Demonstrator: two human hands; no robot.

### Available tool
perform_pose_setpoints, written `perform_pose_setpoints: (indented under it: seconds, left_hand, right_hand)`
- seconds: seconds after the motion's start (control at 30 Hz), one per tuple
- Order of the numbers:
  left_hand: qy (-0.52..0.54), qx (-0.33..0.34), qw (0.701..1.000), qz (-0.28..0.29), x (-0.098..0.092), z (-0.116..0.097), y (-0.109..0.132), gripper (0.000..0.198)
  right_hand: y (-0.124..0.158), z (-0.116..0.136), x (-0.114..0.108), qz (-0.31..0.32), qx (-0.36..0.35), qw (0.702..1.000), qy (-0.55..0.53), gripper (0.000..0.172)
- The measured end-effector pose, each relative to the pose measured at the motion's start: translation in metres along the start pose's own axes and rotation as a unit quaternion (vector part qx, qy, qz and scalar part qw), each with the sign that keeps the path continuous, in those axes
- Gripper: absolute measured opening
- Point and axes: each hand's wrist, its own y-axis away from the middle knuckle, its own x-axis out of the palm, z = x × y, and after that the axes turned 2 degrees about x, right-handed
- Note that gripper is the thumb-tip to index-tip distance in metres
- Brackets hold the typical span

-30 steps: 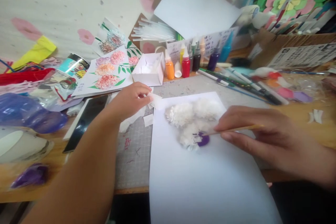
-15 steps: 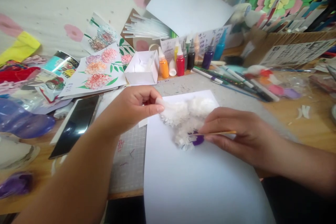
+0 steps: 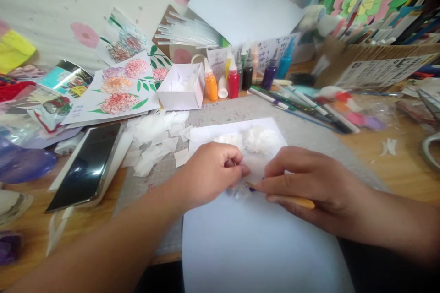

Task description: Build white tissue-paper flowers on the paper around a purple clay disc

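My left hand (image 3: 216, 169) is closed in a pinch over the white crumpled tissue-paper tufts (image 3: 263, 138); the piece at its fingertips is mostly hidden. Between the thumb and fingers of my right hand (image 3: 302, 187) is a thin wooden stick (image 3: 297, 201) with a yellowish end. Its tip points left, close to my left fingertips. A patch of purple (image 3: 252, 188) shows just beneath that tip. The tufts sit on the upper part of a white paper sheet (image 3: 254, 242), which lies over a grey cutting mat (image 3: 165, 233).
Cut white tissue squares (image 3: 158, 146) lie left of the sheet, beside a black phone (image 3: 87, 165). Behind stand a small white box (image 3: 182, 94) and several paint bottles (image 3: 233, 80). Pens (image 3: 302, 105) lie at back right, near a cardboard box (image 3: 385, 64). Flower pictures (image 3: 118, 87) lean at back left.
My left hand has moved right and down, from the tufts' left edge to the stick's tip. The tissue squares it covered now show. My right hand stays near the purple patch.
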Motion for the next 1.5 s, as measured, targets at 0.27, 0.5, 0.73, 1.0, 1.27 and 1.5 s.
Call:
perform_pose_setpoints:
  seconds: [0.27,0.5,0.73,1.0,1.27,1.5]
  left_hand:
    - [-0.084,0.004,0.996,0.008,-0.003,-0.004,0.000,0.027]
    - [-0.138,0.002,0.990,0.009,-0.006,-0.004,0.000,0.023]
    - [-0.164,0.007,0.986,0.014,-0.005,-0.003,-0.003,0.024]
    - [-0.132,0.020,0.991,-0.004,-0.010,-0.001,-0.001,0.017]
    - [-0.115,0.057,0.991,0.031,-0.017,-0.003,0.003,0.013]
    - [-0.158,0.092,0.980,0.080,-0.020,0.002,0.005,0.027]
  right_hand:
    - [0.000,-0.001,-0.002,0.009,-0.019,1.000,0.011,0.016]
    - [-0.005,0.006,-0.013,-0.056,0.015,0.997,-0.042,0.011]
    - [-0.009,0.000,-0.002,-0.055,0.039,0.997,-0.026,0.012]
    - [-0.010,-0.004,0.009,-0.021,0.036,0.999,-0.018,0.015]
    - [-0.012,-0.002,0.009,0.009,0.012,0.999,0.045,0.014]
    - [-0.009,0.007,-0.008,-0.068,0.011,0.998,-0.011,0.014]
